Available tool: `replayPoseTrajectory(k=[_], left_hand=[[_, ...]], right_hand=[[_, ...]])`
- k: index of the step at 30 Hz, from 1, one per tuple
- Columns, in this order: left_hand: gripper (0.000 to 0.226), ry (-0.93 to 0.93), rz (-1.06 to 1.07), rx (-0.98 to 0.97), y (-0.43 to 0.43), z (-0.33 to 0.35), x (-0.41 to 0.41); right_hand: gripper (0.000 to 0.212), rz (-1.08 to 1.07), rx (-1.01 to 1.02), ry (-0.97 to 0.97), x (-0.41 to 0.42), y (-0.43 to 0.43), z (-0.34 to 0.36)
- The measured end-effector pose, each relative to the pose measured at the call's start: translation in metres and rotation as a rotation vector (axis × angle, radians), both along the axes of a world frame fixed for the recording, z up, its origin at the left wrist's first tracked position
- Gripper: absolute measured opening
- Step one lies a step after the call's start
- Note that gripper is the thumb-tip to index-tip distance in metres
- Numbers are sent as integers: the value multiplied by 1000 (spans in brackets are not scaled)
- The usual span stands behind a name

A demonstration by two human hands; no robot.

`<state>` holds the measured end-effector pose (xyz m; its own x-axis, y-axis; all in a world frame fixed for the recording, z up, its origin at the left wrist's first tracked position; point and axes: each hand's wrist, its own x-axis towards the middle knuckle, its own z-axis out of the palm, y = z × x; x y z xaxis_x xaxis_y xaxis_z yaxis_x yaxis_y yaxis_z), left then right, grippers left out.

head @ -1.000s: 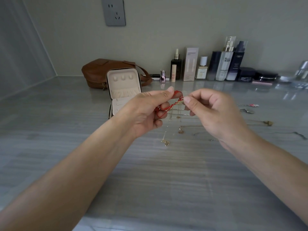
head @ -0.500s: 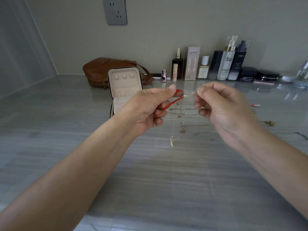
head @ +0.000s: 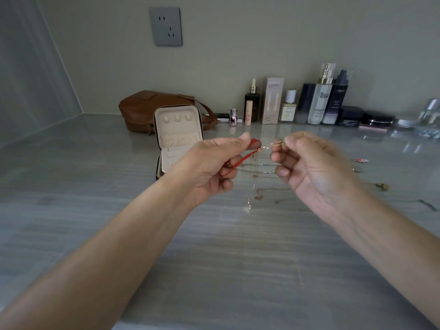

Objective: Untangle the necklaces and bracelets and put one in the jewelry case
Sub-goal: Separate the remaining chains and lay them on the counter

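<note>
Jewelry case (head: 177, 125), one; red bracelet (head: 255, 143), one.

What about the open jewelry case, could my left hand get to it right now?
Probably yes: the jewelry case stands open just beyond the left hand with nothing between them. That hand holds the red bracelet, though, tangled with a chain the right hand pinches.

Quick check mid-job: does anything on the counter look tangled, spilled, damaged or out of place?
Nothing spilled or broken. The odd part is the jewelry: a red cord in the left hand looks tangled with thin chains running to the right hand, and loose chains lie strewn on the counter. The jewelry case stands open.
</note>
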<state>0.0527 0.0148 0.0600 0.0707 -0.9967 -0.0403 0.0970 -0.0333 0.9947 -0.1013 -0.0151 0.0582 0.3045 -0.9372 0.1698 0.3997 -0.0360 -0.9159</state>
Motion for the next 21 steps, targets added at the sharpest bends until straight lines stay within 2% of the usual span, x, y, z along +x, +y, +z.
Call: replayPoseTrajectory(k=[6,12,14,17,21], left_hand=[[21,21,-23,-6,0,0,0],[24,82,-51,1,1,0,-3],[24,122,-42,2,0,0,-2],[23,186,-3,-3,-1,3,4],[23,140,16,9,0,4,6]], right_hand=[[33,30,-45,3,-2,0,-2],[13,162,89,-115,-1,0,0],[12,222,89,-83,-5,-1,2],[22,215,83,24,-9,-6,1],[23,181,53,62,-8,-10,-4]])
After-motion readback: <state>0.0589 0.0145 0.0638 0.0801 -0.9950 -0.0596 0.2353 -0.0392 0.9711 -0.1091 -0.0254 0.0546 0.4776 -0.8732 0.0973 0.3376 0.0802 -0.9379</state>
